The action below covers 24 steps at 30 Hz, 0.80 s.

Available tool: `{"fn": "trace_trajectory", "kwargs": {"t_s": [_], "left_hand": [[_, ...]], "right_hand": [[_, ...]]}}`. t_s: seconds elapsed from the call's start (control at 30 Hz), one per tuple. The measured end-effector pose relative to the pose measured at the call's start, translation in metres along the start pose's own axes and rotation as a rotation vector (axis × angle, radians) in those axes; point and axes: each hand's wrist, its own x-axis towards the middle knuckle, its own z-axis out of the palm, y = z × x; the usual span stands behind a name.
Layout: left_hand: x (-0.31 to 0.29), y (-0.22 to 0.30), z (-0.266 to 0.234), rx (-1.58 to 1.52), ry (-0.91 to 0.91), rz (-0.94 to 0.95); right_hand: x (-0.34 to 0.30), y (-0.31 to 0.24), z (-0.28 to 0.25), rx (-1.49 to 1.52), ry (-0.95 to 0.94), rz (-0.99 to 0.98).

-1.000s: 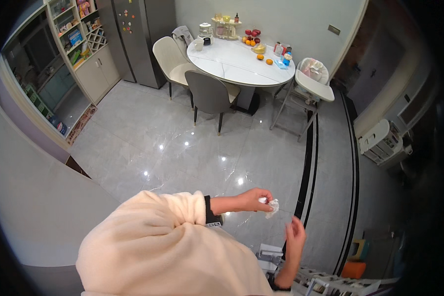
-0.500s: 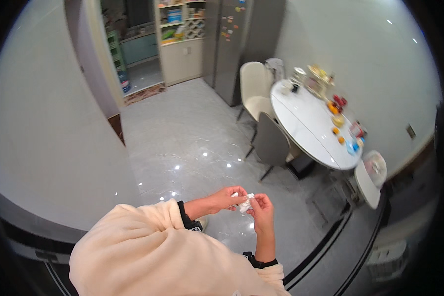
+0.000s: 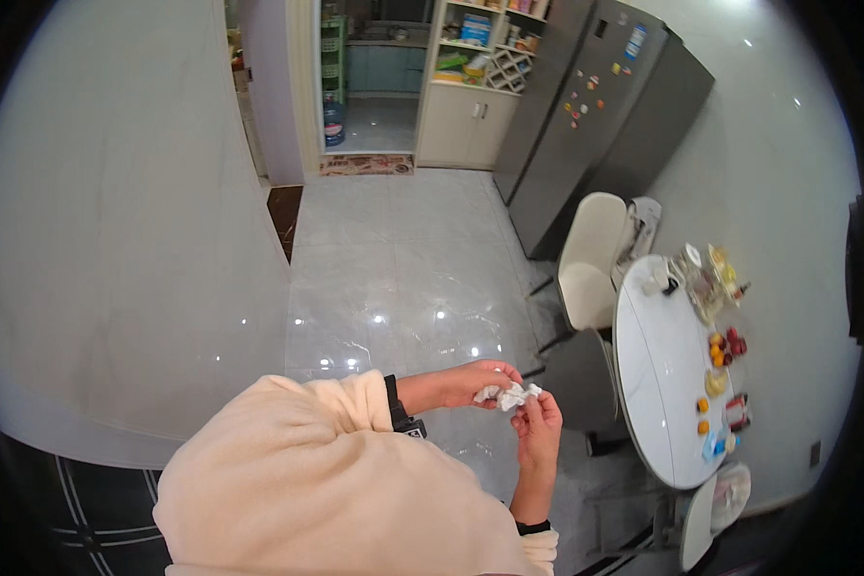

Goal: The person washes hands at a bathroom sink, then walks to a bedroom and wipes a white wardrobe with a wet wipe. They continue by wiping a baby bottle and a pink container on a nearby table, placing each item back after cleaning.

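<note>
A small crumpled white tissue [image 3: 510, 394] sits between my two hands in front of my chest. My left hand [image 3: 480, 381] comes in from a cream fleece sleeve with a black wristband and pinches the wad from the left. My right hand [image 3: 538, 427] rises from below and holds the tissue's right end with its fingertips. Both hands hover over the glossy grey tiled floor [image 3: 394, 278].
An oval white dining table [image 3: 658, 384] with fruit and small containers stands at the right, with a cream chair [image 3: 586, 264] and a grey chair [image 3: 571, 379] beside it. A dark grey fridge [image 3: 595, 115] is behind. A white wall [image 3: 115, 221] fills the left; a doorway [image 3: 370, 86] opens ahead.
The view has swung left, so the table slid to the right edge. My right hand came up to join the left on the tissue.
</note>
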Motion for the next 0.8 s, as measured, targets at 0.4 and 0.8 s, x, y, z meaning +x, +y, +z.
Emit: {"fn": "trace_trajectory", "kwargs": {"t_s": [0.4,0.8], "left_hand": [[0.037,0.092,-0.131,0.427,0.471,0.226],[0.090,0.250,-0.264,-0.156,0.793,0.359]], "right_hand": [[0.241,0.017,0.097,-0.170,-0.289,0.069],[0.498,-0.009,0.219,-0.311,-0.814,0.183]]}}
